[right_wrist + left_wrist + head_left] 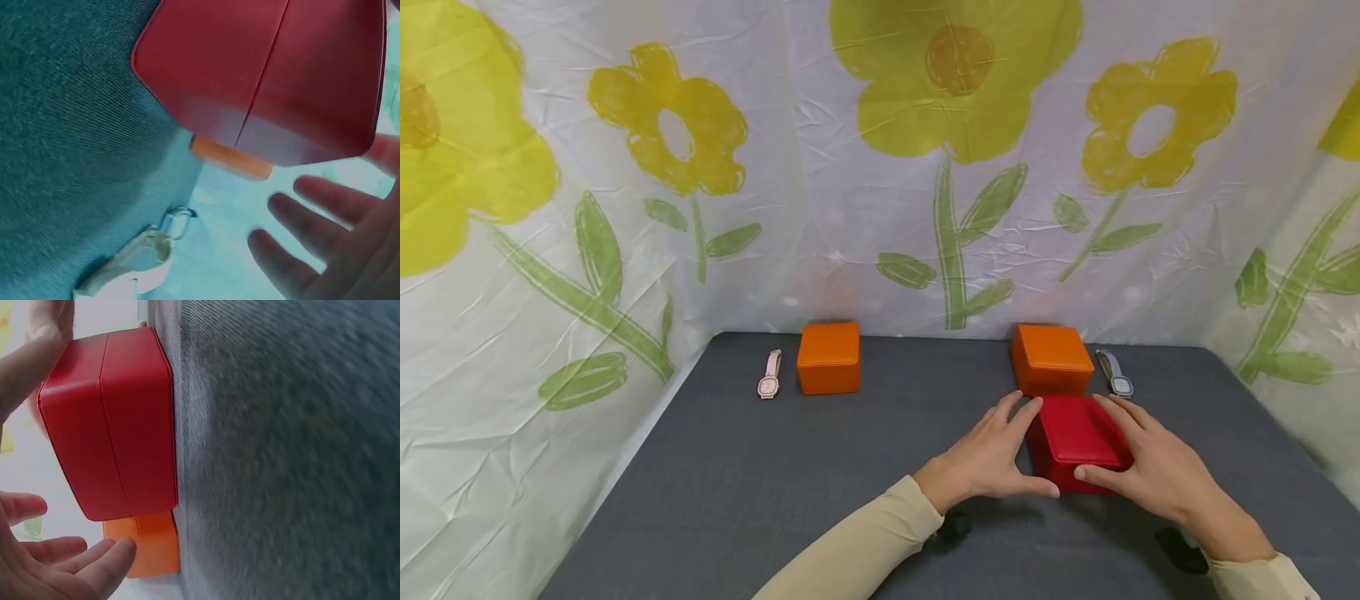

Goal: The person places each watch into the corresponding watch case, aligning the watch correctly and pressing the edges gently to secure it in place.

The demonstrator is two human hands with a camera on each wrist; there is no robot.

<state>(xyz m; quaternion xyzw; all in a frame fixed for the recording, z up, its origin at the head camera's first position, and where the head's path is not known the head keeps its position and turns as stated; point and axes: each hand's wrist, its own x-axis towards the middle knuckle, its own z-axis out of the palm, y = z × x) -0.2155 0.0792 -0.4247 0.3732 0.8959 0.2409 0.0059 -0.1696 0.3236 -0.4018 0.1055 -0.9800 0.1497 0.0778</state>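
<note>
A closed red box [1084,433] with a seam round its sides sits on the dark table, between both hands. My left hand [988,454] is at the box's left side, fingers spread and thumb held apart; the left wrist view shows a gap between its fingers [112,565] and the red box [119,431]. At the right, my right hand [1161,458] has its fingertips at the top right edge and its thumb by the front. Its other fingers [306,219] extend loosely below the red box [262,75] in the right wrist view.
Right behind the red box stands an orange box [1051,360], with a blue-grey strapped watch [1115,374] beside it. Farther left are another orange box [828,358] and a pink strapped watch [770,375]. A flower-printed curtain [820,250] hangs along the table's back edge.
</note>
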